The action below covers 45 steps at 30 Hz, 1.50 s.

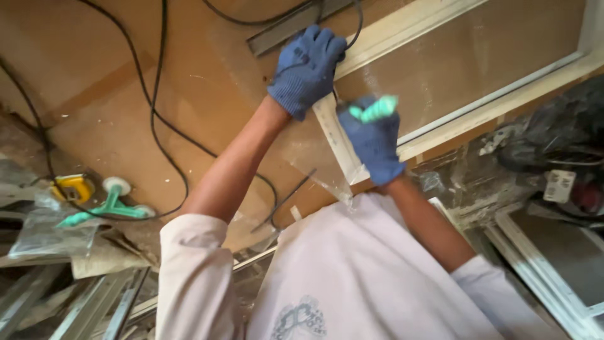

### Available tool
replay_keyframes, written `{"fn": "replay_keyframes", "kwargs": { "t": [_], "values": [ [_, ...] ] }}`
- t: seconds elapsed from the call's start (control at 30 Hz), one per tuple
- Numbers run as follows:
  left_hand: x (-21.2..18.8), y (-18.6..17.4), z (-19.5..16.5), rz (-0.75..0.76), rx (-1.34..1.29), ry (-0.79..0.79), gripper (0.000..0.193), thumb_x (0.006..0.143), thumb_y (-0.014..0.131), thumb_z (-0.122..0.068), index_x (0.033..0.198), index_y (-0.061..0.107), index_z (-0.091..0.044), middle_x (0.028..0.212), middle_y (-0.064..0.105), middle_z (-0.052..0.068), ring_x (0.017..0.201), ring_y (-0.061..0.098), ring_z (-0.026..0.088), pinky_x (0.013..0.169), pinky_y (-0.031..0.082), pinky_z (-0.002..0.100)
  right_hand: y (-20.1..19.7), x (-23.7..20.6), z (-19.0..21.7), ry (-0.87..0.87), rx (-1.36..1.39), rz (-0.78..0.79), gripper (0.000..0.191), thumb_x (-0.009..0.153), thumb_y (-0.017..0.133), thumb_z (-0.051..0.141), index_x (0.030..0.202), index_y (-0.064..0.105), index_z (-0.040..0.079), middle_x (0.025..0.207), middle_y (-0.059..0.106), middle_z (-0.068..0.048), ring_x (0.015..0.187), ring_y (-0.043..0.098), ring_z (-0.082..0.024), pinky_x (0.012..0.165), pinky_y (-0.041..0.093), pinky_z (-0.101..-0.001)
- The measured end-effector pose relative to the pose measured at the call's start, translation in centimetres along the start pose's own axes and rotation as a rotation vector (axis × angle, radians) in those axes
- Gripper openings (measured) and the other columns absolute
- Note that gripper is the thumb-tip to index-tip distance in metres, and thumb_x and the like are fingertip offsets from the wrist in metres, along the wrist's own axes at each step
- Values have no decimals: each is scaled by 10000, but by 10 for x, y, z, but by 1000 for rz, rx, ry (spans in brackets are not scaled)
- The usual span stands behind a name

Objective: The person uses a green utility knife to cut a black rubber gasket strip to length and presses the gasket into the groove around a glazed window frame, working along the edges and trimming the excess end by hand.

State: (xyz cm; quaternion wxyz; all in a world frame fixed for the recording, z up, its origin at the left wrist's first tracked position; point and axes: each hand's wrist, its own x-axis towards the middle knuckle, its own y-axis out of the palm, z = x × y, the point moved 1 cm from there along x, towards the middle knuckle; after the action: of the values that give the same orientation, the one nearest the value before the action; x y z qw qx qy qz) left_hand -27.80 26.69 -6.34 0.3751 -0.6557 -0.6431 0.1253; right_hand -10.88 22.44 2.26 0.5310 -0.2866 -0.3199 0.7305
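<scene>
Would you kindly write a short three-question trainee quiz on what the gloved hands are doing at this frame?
1. True or false: both hands wear blue knit gloves.
2. Which hand holds the mint-green handled tool? A left, B right.
3. What does the left hand press on?

Key: 1 true. 2 B, the right hand. 3 The corner of the pale cream window frame lying on the brown board.

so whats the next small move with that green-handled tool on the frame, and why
Probably draw the green-handled tool in the right hand a little further along the white frame. The left hand already presses on the frame's corner, and the tool sits right at that frame edge.
</scene>
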Motion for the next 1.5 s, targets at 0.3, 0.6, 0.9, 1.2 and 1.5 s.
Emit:
{"fn": "replay_keyframes", "kwargs": {
  "t": [0.3,0.6,0.9,1.2,1.5],
  "values": [
    [4,-13,-13,-155,55,9,150,896,681,-108,1017,607,-159,910,613,55,894,602,295,715,485,439,0,-37,-29,-29,71,17,245,949,746,161,750,619,95,703,635,-68,612,627,-220,561,468,-377],
    [1,-32,-69,-204,267,-88,158,908,734,-150,1006,616,-115,964,614,130,966,575,362,820,472,487,-88,-197,-106,424,562,-48,182,930,776,219,967,767,41,848,728,-33,723,659,-122,630,526,-298],
    [-147,-47,-122,-718,-579,-1136,598,895,824,-356,1278,568,26,979,600,104,850,554,277,752,482,533,-158,-173,-171,674,1258,-496,171,929,722,152,1056,746,38,955,754,-43,805,714,-110,726,586,-253],
    [-158,63,-178,-621,-548,-711,489,1034,651,-477,1136,757,-10,1095,767,85,992,718,165,889,571,283,-174,-104,-208,688,1492,-349,206,934,722,225,1004,740,32,829,718,-63,680,696,-171,640,594,-308],
    [-112,94,-241,-767,-710,-1157,371,933,741,-294,1073,735,50,890,726,33,748,606,113,668,506,331,-249,-93,-268,647,1375,73,168,988,729,310,1036,707,150,729,610,22,566,573,-104,417,355,-241]
  ]
}}
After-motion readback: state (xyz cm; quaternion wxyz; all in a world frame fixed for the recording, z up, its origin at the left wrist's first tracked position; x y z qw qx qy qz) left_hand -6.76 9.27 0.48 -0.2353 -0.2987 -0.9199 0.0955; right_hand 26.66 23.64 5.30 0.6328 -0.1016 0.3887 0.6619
